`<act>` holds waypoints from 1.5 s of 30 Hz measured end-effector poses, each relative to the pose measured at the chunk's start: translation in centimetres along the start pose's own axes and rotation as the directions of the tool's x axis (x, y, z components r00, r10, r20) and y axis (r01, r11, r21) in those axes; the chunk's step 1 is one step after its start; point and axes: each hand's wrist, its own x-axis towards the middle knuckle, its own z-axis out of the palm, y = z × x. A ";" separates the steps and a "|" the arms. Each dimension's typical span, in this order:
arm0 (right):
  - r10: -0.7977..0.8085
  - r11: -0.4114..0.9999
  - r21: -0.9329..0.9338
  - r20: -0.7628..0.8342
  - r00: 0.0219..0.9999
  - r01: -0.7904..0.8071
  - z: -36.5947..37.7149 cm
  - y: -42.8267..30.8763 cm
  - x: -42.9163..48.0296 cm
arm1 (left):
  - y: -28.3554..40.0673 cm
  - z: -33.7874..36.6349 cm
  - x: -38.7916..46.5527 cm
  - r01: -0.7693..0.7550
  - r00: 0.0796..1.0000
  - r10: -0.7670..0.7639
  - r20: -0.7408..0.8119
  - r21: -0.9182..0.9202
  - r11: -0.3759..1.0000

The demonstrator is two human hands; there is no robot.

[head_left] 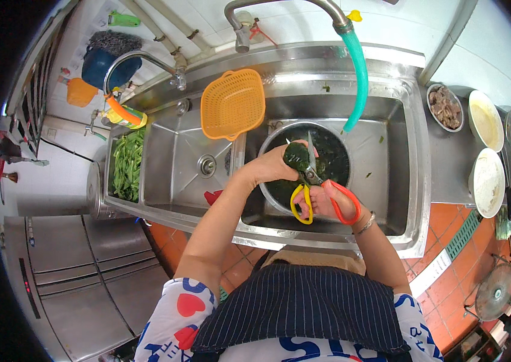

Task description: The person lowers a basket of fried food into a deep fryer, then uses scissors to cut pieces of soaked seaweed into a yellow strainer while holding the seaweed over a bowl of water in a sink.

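Observation:
My left hand (pixel 278 164) grips a clump of wet dark-green leaves, likely seaweed (pixel 296 156), above a round metal basin (pixel 266 198). In my right hand (pixel 330 202) is a pair of scissors (pixel 312 174) with one yellow and one red handle loop. Its blades are spread apart and point away from me, up against the clump. Dark liquid with more green pieces fills the basin, which stands in the right-hand bowl of a stainless steel sink (pixel 384 181). Part of the basin is hidden behind my hands.
An orange plastic basket (pixel 233 104) rests across the sink divider. A green hose (pixel 356 77) hangs from the faucet above the right bowl. Leafy greens (pixel 129 165) lie at the far left. Bowls of meat pieces (pixel 444 107) and white powder (pixel 487 183) stand on the right counter.

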 end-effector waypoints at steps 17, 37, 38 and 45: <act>0.032 0.994 0.113 -0.313 0.949 0.004 0.0 0.7 -3.3 | -1.1 -0.1 0.3 -0.034 0.829 0.050 -0.557 0.039 0.999; -0.158 0.984 -0.107 -0.186 0.970 0.140 1.5 4.1 2.6 | -1.7 5.5 -1.3 -0.410 0.569 -0.045 -0.821 -0.331 0.850; -0.177 0.978 -0.140 -0.162 0.971 0.155 1.5 4.1 2.6 | -2.1 5.5 -1.5 -0.462 0.580 -0.108 -0.808 -0.435 0.773; -0.069 0.997 -0.022 0.002 0.998 0.069 3.6 2.0 1.2 | -0.8 4.6 -2.3 -0.554 0.772 0.176 -0.611 -0.511 0.657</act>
